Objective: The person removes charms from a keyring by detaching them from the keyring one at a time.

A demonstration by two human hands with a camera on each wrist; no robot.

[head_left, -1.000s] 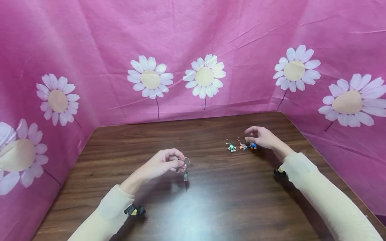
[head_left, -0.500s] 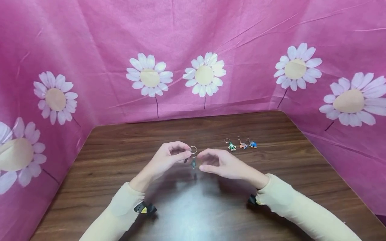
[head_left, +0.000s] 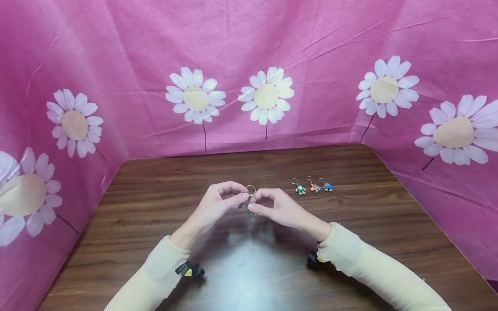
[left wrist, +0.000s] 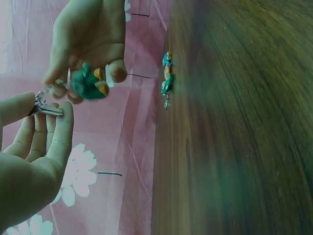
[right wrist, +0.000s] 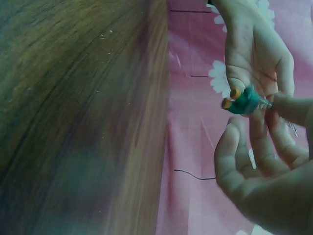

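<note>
My left hand (head_left: 225, 198) pinches a small metal key (left wrist: 50, 110) between thumb and forefinger. Above those fingers, in the head view, a round key ring (head_left: 250, 186) shows. A keychain with a green figure (left wrist: 87, 83) that has orange feet hangs there, held off the table. From the other side my right hand (head_left: 282, 207) pinches the keychain's chain (left wrist: 58, 84) close to the figure with its thumb and fingers. In the right wrist view the green figure (right wrist: 243, 100) hangs by the right thumb. How ring, chain and key link is partly hidden by fingers.
Three more keychains lie in a row on the brown wooden table (head_left: 155, 181), right of the hands: a green figure (head_left: 300, 188), an orange and grey one (head_left: 314, 187) and a blue one (head_left: 328, 186). A pink daisy cloth (head_left: 233, 39) surrounds the table.
My right hand has come from the row of keychains at the right to the middle and taken hold of the keychain. The left hand has shifted slightly right and up.
</note>
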